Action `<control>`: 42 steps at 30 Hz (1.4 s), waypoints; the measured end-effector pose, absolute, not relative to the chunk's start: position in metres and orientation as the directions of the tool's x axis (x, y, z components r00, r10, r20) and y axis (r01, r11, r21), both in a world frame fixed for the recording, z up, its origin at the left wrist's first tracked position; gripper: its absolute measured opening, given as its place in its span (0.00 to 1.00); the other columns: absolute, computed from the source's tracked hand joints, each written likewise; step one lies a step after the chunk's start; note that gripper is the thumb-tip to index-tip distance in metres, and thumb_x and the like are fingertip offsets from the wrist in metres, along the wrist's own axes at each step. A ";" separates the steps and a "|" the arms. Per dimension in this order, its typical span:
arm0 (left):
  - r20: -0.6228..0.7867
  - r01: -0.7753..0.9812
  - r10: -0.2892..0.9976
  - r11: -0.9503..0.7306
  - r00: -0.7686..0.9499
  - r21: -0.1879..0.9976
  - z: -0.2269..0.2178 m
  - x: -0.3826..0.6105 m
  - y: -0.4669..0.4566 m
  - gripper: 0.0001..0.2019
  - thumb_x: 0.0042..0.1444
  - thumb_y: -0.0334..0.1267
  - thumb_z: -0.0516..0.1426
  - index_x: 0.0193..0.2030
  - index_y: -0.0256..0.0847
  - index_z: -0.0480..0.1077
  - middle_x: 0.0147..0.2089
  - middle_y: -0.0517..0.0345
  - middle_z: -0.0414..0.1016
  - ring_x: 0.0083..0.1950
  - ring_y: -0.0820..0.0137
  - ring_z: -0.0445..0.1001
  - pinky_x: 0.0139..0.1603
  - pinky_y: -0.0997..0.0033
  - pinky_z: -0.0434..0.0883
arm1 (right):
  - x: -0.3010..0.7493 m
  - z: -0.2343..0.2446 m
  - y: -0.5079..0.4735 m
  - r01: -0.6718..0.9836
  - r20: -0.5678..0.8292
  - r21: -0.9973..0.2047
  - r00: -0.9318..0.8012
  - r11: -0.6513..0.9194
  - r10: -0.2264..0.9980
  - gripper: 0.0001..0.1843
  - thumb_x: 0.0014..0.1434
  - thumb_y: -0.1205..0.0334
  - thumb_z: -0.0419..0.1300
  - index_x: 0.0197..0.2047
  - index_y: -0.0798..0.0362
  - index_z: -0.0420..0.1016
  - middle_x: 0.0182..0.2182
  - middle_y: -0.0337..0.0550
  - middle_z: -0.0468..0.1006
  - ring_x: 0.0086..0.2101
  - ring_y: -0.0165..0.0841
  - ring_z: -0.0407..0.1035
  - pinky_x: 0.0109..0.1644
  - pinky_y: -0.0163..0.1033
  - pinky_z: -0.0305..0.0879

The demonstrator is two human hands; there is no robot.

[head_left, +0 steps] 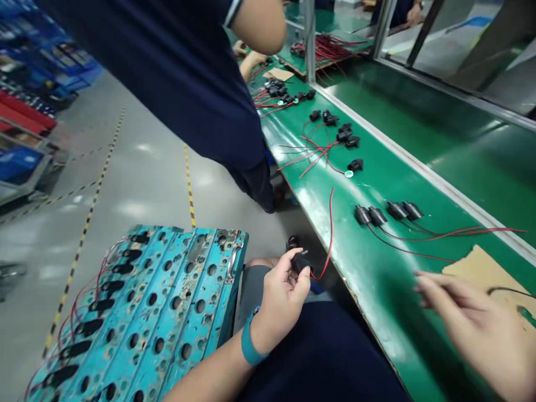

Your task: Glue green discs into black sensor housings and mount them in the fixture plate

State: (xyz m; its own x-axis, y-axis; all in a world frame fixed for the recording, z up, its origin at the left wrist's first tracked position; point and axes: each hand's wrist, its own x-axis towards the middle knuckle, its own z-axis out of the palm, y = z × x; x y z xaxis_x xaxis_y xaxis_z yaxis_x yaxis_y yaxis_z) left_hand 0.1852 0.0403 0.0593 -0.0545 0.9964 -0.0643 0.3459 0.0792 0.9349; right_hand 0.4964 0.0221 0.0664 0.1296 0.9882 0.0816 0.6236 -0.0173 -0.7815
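Observation:
Near the table's edge, my left hand [287, 287] is closed round a black cylindrical plug-like part [300, 263]. A red wire [330, 229] runs from this part and curves up beside the table edge. Over the green table, my right hand [473, 324] hovers with fingers loosely stretched out and slightly blurred; nothing shows between them. Close to it lies a piece of brown cardboard [477, 265] with a dark wire across it. Several black parts with red and black wires, among them a black part [377, 216], lie behind my right hand.
A turquoise board with holes [188, 301] stands at left, a row of wired black parts along its far side. A co-worker in dark clothing [201, 84] stands ahead, hands at the table. More wired parts [343, 134] lie along the green table [397, 184]; a metal frame [310, 44] rises behind.

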 end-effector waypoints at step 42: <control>-0.594 -0.513 0.781 0.596 0.193 0.618 0.040 -0.046 -0.015 0.32 0.54 0.69 0.59 0.33 0.35 0.68 0.19 0.57 0.69 0.15 0.79 0.61 0.18 0.81 0.56 | 0.112 0.052 0.081 -0.019 0.446 -0.797 -0.692 0.604 0.567 0.06 0.68 0.62 0.61 0.37 0.53 0.76 0.31 0.43 0.76 0.33 0.32 0.71 0.37 0.36 0.70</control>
